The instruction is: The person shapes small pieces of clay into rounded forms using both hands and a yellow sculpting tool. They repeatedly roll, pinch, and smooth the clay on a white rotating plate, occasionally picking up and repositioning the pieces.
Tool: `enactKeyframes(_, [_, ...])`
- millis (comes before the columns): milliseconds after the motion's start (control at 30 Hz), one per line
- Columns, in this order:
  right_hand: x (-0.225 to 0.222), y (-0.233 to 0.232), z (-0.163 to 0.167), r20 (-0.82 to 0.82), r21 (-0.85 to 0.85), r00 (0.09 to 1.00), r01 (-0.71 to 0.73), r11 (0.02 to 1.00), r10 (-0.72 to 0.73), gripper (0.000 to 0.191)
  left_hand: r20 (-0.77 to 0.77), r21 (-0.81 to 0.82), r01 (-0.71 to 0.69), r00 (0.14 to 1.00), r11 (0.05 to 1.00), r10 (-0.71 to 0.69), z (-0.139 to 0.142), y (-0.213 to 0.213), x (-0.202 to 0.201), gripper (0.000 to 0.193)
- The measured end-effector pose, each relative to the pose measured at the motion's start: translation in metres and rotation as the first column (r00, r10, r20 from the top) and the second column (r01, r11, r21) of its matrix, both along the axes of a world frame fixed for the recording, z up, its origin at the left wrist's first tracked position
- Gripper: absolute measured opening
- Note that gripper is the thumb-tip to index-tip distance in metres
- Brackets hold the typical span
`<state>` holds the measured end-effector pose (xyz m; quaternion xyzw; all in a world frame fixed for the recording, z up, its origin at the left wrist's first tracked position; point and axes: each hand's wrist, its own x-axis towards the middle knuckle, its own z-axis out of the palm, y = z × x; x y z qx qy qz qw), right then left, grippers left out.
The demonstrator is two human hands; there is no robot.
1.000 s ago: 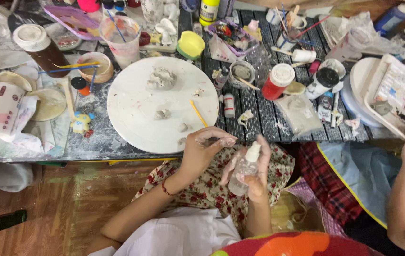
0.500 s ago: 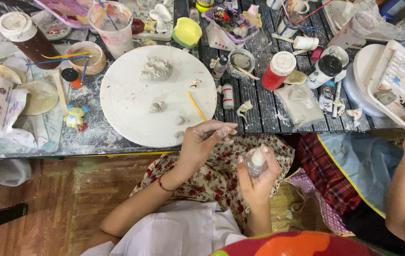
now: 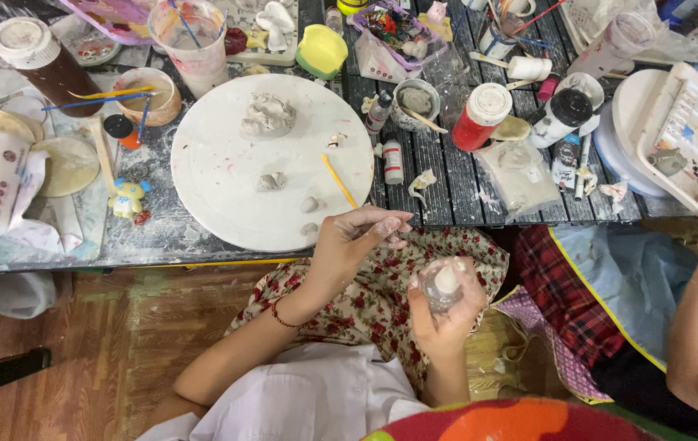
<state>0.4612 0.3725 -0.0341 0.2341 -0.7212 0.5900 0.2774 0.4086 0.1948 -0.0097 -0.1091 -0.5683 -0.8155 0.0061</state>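
Right hand point(image 3: 445, 304) has lowered slightly, fingers gripping a small clear bottle point(image 3: 442, 287); left hand point(image 3: 359, 237) fingers stay pinched closed near the surface edge.

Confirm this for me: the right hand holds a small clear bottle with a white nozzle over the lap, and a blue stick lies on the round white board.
Not quite. In the head view the right hand does hold the small clear bottle over the lap, but the stick on the round white board is yellow, not blue.
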Motion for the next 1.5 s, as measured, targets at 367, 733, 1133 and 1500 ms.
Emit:
enactKeyframes(367, [-0.003,0.001,-0.005,-0.055,-0.049,0.998,-0.009,0.999,0.006,0.07,0.048,0.078,0.018,0.999,0.997,-0.022,-0.002,0.002,0.002,0.024])
enactKeyframes(733, [-0.107,0.042,-0.032,0.055,0.12,0.91,0.402,0.908,-0.41,0.086,0.037,0.118,0.036,0.998,0.992,-0.04,-0.024,0.006,0.001,0.013])
enactKeyframes(1133, [-0.126,0.041,-0.055,-0.156,0.186,0.838,0.545,0.817,-0.523,0.093,0.095,0.152,0.058,0.993,0.987,-0.073,-0.015,0.006,0.005,0.015])
enactKeyframes(1500, [-0.019,0.004,0.033,-0.154,0.19,0.978,0.172,0.967,-0.143,0.027,0.173,0.279,0.238,0.94,0.93,-0.293,-0.023,0.011,0.014,0.015])
